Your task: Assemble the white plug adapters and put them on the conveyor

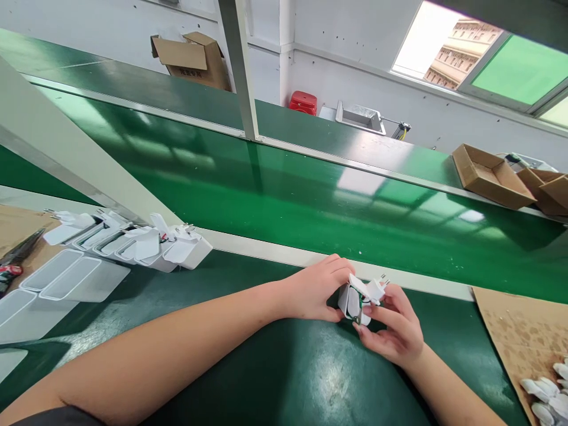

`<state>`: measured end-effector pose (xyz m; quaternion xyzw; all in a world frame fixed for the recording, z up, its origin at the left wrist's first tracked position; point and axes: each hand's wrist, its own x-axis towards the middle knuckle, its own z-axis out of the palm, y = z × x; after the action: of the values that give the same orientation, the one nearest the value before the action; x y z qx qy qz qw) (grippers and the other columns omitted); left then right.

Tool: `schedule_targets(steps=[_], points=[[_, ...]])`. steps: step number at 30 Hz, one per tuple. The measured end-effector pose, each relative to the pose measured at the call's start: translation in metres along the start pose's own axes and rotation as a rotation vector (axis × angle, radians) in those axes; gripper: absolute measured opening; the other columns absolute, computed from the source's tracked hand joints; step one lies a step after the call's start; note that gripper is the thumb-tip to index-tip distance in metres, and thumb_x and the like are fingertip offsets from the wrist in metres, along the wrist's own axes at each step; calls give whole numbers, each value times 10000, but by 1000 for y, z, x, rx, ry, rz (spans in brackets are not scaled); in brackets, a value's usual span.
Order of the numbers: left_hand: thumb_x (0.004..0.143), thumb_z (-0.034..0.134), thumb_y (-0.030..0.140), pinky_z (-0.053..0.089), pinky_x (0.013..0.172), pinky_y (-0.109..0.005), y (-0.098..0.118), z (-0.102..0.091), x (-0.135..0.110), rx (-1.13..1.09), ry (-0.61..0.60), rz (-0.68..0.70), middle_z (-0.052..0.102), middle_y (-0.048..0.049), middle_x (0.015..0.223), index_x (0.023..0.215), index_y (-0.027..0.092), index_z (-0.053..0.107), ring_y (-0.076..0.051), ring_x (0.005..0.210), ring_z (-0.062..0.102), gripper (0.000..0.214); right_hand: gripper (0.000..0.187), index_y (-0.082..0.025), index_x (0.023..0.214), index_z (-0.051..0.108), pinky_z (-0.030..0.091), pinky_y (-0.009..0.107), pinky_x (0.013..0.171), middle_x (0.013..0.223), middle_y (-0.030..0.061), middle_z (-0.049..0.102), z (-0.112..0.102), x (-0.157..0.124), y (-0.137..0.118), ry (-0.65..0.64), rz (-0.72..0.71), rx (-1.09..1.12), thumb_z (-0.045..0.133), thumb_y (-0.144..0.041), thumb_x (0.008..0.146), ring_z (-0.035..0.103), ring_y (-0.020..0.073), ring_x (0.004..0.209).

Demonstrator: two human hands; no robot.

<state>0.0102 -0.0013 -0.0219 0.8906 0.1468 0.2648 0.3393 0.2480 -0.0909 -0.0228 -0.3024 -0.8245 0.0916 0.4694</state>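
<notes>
In front of me, above the dark green bench, my left hand [320,290] grips the white plastic case [344,299] of a power adapter from its left side. My right hand [394,328] has its fingers closed round a green circuit board [360,305] at the mouth of that case. A white end cap with a two-pin plug [376,290] sticks up between my hands, tilted, its pins pointing up and right. How far the board sits inside the case is partly hidden by my fingers.
Left of me stands a row of white cases with plug caps [146,242], beside open white cases [84,275]. Small white parts [548,393] lie on cardboard [523,319] at right. Beyond the bench runs a green conveyor belt [284,201]; a slanted white post [84,142] rises at left.
</notes>
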Motion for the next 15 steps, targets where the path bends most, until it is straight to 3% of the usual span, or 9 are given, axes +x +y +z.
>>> schedule_targets(steps=[15], points=[[797,854,237,506,1063,-441,-1,1,0,-6,-3,-13,653,-89,1255,1156,235,522,-295,1174,615,489,396,-230,1215,710,652,370,696,1197,120,596,2,3,-2,32,15,-31,764,-93,847,681,232,938]])
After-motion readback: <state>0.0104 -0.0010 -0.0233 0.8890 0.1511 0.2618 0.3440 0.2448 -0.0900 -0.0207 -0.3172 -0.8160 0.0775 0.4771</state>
